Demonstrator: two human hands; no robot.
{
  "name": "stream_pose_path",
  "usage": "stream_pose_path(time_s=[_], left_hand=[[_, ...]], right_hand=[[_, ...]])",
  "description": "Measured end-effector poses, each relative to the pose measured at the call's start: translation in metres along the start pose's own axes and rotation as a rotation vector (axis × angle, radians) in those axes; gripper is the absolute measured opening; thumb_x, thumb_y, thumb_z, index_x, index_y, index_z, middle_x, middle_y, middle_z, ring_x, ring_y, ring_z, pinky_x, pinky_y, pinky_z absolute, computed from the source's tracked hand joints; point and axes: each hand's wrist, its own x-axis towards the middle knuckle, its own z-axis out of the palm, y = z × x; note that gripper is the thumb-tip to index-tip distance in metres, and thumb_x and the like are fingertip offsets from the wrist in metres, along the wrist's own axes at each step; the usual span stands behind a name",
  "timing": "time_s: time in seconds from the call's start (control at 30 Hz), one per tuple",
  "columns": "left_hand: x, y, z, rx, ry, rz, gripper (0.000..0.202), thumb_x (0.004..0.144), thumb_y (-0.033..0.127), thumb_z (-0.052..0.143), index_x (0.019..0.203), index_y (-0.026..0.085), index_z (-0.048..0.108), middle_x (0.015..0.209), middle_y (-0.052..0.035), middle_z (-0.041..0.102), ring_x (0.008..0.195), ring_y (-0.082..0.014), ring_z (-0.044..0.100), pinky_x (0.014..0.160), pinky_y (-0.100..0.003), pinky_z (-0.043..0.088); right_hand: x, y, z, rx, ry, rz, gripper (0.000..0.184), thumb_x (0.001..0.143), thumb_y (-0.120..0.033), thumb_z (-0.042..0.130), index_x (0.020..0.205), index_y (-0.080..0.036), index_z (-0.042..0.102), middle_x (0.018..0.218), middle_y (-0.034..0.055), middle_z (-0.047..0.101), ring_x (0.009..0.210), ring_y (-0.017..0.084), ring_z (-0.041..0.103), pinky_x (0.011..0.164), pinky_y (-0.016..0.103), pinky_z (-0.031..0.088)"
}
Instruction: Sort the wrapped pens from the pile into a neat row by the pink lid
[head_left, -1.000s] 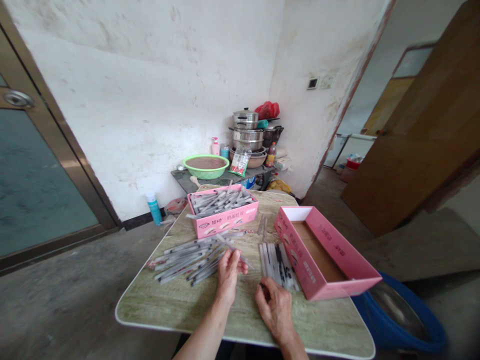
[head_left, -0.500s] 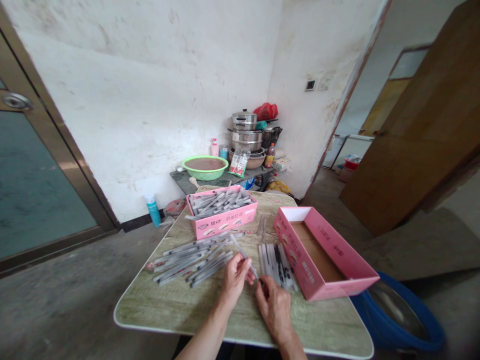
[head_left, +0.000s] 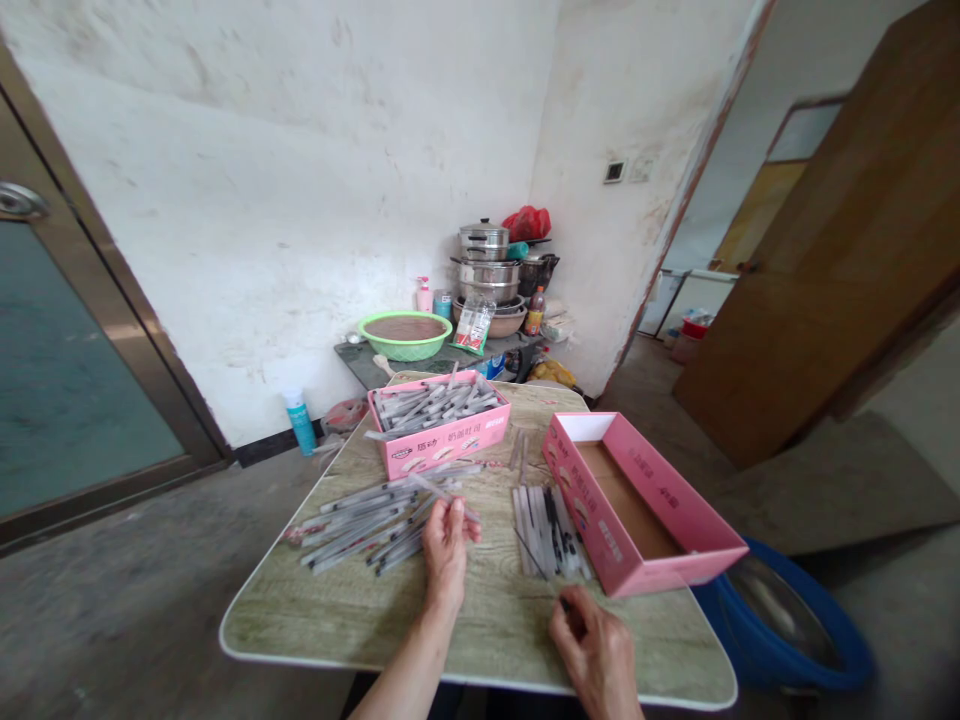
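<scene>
In my left hand (head_left: 447, 548) is a translucent pen barrel (head_left: 429, 486), gripped between thumb and fingers and slanting up and left over the loose pens (head_left: 352, 520). My right hand (head_left: 592, 635) is closed near the table's front edge. A thin dark pen refill (head_left: 529, 550) sticks out of it toward the upper left, apart from the barrel. Beyond the refill lies a row of translucent and black pen parts (head_left: 551, 525), beside the empty-looking pink box (head_left: 645, 570). Another pink box (head_left: 450, 442), filled with pens, stands behind the loose pile.
The wood-patterned table (head_left: 315, 630) has a pale rim. Behind it, a low shelf holds a green basin (head_left: 405, 348), stacked steel pots (head_left: 486, 275) and bottles. A blue tub (head_left: 817, 650) stands on the floor at right, and a spray can (head_left: 300, 425) at left.
My hands have moved apart: the right went down and right with a thin refill now showing, the left slightly left with the barrel. The whole view has shifted slightly.
</scene>
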Motion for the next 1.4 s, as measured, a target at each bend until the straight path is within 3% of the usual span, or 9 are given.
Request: stream_pose_path(time_s=[0.17,0.4,0.63,0.8,0.97,1.07,1.17,1.3,1.4], left_hand=[[-0.01,-0.009,0.01,0.469,-0.252,-0.03,0.027,0.085,0.042,0.051,0.085,0.017,0.061,0.048,0.0044,0.053,0.038,-0.0106,0.05,0.037,-0.018,0.035],[-0.009,-0.011,0.027,1.006,-0.398,0.022,0.023,0.078,0.029,0.063,0.096,0.016,0.068,0.068,-0.0052,0.069,0.065,-0.0178,0.065,0.061,-0.024,0.042],[-0.007,-0.002,0.029,0.974,-0.496,0.089,0.026,0.082,0.018,0.053,0.102,0.018,0.069,0.093,-0.0088,0.072,0.088,-0.0212,0.066,0.077,-0.028,0.045],[-0.011,-0.007,0.024,0.811,-0.462,0.149,0.031,0.081,0.015,0.048,0.102,0.018,0.07,0.095,-0.013,0.072,0.09,-0.0275,0.066,0.079,-0.036,0.046],[-0.008,-0.002,0.009,0.795,-0.415,0.238,0.033,0.078,0.016,0.054,0.107,0.019,0.068,0.086,-0.0114,0.072,0.078,-0.0269,0.066,0.073,-0.036,0.047],[0.0,0.018,-0.009,0.886,-0.4,0.314,0.028,0.077,0.012,0.054,0.099,0.02,0.07,0.084,-0.0087,0.07,0.075,-0.023,0.064,0.069,-0.031,0.046],[0.008,0.042,-0.033,1.08,-0.304,0.403,0.024,0.079,0.009,0.052,0.092,0.021,0.067,0.088,-0.0073,0.066,0.082,-0.0218,0.061,0.073,-0.029,0.042],[0.013,0.059,-0.059,1.301,-0.249,0.322,0.01,0.075,0.013,0.06,0.075,0.022,0.064,0.082,-0.0046,0.063,0.079,-0.0216,0.059,0.069,-0.028,0.039],[0.011,0.057,-0.066,1.307,-0.274,0.27,0.011,0.071,0.012,0.063,0.07,0.023,0.063,0.077,-0.0032,0.062,0.073,-0.021,0.058,0.065,-0.027,0.037]], right_hand=[[0.008,-0.009,-0.004,-0.208,-0.003,0.255,0.025,0.086,-0.038,0.045,0.076,-0.023,0.063,0.052,-0.0012,0.062,0.048,0.015,0.062,0.046,0.022,0.034],[0.048,-0.054,0.013,-0.446,-0.107,0.302,0.022,0.088,-0.031,0.045,0.078,-0.021,0.061,0.061,0.006,0.068,0.058,0.02,0.066,0.049,0.023,0.033],[0.064,-0.059,0.034,-0.483,-0.151,0.234,0.022,0.089,-0.028,0.043,0.079,-0.017,0.059,0.066,0.01,0.069,0.061,0.022,0.068,0.052,0.025,0.039],[0.066,-0.055,0.036,-0.476,-0.15,0.179,0.024,0.092,-0.032,0.042,0.082,-0.016,0.058,0.066,0.0102,0.069,0.06,0.022,0.067,0.049,0.024,0.037],[0.058,-0.046,0.042,-0.44,-0.045,0.111,0.024,0.093,-0.035,0.044,0.09,-0.017,0.058,0.066,0.0072,0.068,0.053,0.017,0.064,0.045,0.021,0.031],[0.046,-0.04,0.048,-0.324,0.114,-0.017,0.03,0.096,-0.035,0.038,0.096,-0.015,0.061,0.073,0.0077,0.069,0.053,0.014,0.064,0.047,0.021,0.032],[0.038,-0.038,0.053,-0.206,0.188,-0.107,0.034,0.097,-0.035,0.035,0.095,-0.015,0.062,0.069,0.0059,0.068,0.055,0.014,0.063,0.051,0.021,0.034],[0.038,-0.039,0.053,-0.159,0.194,-0.138,0.035,0.098,-0.034,0.034,0.095,-0.014,0.062,0.073,0.006,0.068,0.057,0.014,0.062,0.055,0.021,0.036],[0.039,-0.038,0.054,-0.155,0.185,-0.134,0.034,0.097,-0.035,0.035,0.095,-0.015,0.063,0.074,0.0055,0.068,0.058,0.014,0.062,0.056,0.022,0.036]])
